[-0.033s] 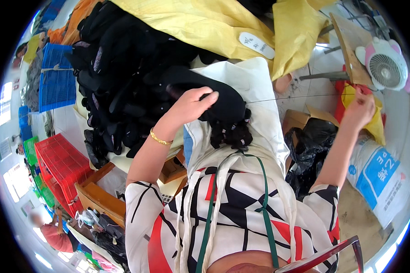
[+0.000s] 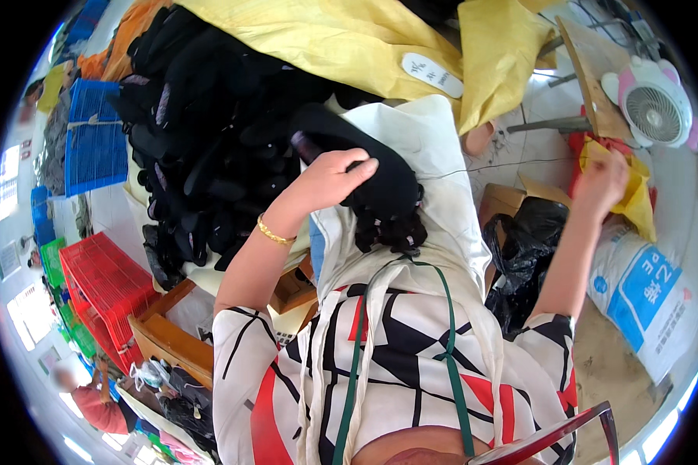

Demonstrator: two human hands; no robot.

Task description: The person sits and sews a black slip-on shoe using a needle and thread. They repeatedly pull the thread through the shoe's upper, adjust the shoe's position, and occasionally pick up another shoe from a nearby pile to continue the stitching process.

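My left hand (image 2: 335,180) is closed on a long black fabric piece (image 2: 392,174), shaped like a soft shoe upper, lying over my lap. A bunch of small dark gathered pieces (image 2: 392,231) hangs at its near end. From there a thin dark thread (image 2: 512,163) runs right, sagging a little, to my raised right hand (image 2: 603,184). The fingers of that hand are closed and slightly blurred, and the thread seems to end in them. White cloth (image 2: 442,147) covers my lap under the black piece. Left of it lies a large heap of similar black pieces (image 2: 217,124).
Yellow sheeting (image 2: 326,39) stretches behind the heap, with a white sole-shaped card (image 2: 433,75) on it. At right are a fan (image 2: 655,112), a black plastic bag (image 2: 531,240) and a white-blue sack (image 2: 644,298). Red crates (image 2: 108,287) and a wooden drawer (image 2: 174,333) stand left.
My right hand has dropped slightly and come a little nearer. The thread, straight and taut before, now sags. My left hand has hardly moved.
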